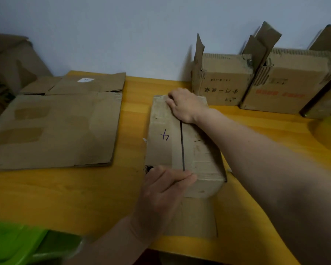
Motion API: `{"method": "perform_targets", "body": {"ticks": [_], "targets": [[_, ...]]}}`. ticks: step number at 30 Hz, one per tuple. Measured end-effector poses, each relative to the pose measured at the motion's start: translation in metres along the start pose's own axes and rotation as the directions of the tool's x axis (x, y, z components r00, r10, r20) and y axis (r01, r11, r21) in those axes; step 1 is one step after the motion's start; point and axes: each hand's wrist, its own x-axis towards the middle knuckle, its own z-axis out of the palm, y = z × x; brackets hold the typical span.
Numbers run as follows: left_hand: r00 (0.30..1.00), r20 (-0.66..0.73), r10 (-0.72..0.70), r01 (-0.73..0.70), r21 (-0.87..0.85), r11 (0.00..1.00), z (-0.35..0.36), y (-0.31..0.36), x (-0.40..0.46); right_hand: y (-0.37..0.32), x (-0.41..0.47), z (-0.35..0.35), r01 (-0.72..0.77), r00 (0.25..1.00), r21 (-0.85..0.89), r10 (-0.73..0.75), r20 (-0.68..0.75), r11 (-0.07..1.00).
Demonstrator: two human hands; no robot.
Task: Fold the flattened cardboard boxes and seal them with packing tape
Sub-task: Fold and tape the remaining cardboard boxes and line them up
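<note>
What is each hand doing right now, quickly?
Left hand: open, fingers laid flat, pressing the near end of the box by its flap seam.
Right hand: on the box's far end, fingers curled over the edge, gripping it.

Dim, soft indoor light; wide-angle bending and blur at the edges.

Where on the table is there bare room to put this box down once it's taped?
Bare tabletop runs as a strip between the flattened cardboard and the box being folded, widening toward the near edge. The right hand and left hand occupy the box. Along the wall it is crowded: folded boxes and a tape roll.
</note>
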Motion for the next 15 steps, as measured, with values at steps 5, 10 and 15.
{"method": "perform_targets", "body": {"ticks": [5,10,15], "targets": [[1.0,0.01,0.015,-0.014,-0.033,0.999,0.0,0.001,-0.007,0.003,0.017,-0.003,-0.038,0.999,-0.06,0.037,-0.033,0.997],[1.0,0.01,0.013,-0.013,-0.034,0.999,0.0,0.0,-0.01,-0.003,0.029,-0.005,-0.107,0.994,-0.119,0.111,0.025,0.987],[1.0,0.016,-0.002,0.002,-0.024,1.0,-0.002,0.005,-0.008,-0.004,0.022,-0.016,-0.12,0.963,-0.069,0.133,0.233,0.99]]}}
